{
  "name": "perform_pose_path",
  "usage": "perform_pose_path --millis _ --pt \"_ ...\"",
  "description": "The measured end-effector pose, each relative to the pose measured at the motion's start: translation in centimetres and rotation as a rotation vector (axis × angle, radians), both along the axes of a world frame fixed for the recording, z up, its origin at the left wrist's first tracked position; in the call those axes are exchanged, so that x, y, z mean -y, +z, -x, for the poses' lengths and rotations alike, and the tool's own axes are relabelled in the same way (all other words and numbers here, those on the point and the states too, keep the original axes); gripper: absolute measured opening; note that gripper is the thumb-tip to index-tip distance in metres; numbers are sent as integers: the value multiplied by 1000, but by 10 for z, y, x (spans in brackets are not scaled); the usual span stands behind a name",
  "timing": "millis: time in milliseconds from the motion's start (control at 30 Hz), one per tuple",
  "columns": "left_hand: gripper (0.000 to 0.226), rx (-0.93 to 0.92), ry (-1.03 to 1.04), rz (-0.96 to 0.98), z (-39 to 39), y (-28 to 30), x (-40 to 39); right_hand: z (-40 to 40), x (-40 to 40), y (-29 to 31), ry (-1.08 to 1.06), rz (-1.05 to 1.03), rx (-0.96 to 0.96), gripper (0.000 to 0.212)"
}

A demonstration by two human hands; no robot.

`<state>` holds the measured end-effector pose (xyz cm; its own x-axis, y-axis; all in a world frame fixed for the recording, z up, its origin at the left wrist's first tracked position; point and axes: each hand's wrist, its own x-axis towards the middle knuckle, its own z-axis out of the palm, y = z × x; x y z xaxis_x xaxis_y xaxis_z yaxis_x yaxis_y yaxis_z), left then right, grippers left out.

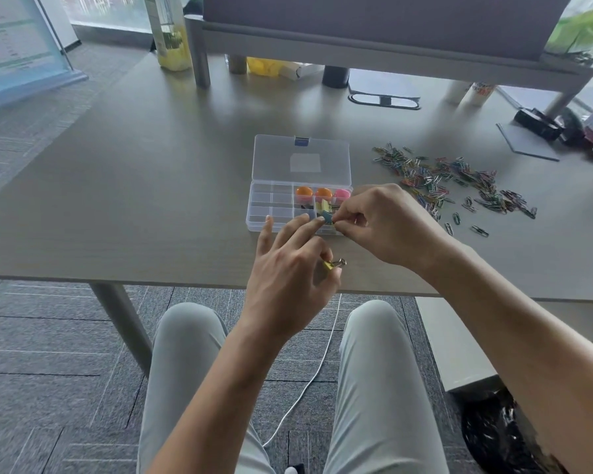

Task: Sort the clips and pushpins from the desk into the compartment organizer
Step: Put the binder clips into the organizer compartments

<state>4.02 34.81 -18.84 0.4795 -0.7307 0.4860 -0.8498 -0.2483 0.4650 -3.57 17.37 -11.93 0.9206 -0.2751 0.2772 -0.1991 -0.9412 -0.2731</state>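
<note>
Nearest, the left hand (290, 268) pinches a small yellow metal binder clip (332, 264) just short of the clear plastic compartment organizer (258, 213), while the right hand (379, 220), closer in, pinches a small green binder clip (327, 217) above its near row.

- Left hand (288, 268): forearm reaching forward, back of hand up, index and middle fingers extended, thumb and ring finger curled in a grip.
- Right hand (380, 224): forearm angled in from the right, fingertips (338, 222) pinched together, meeting the left index fingertip.
</note>
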Motion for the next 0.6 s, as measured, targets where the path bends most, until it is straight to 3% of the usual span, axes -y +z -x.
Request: perform_pose_path --millis 600 --pt "17 -88 14 89 -3 -1 -1 -2 -1 -10 -66 -53 122 24"
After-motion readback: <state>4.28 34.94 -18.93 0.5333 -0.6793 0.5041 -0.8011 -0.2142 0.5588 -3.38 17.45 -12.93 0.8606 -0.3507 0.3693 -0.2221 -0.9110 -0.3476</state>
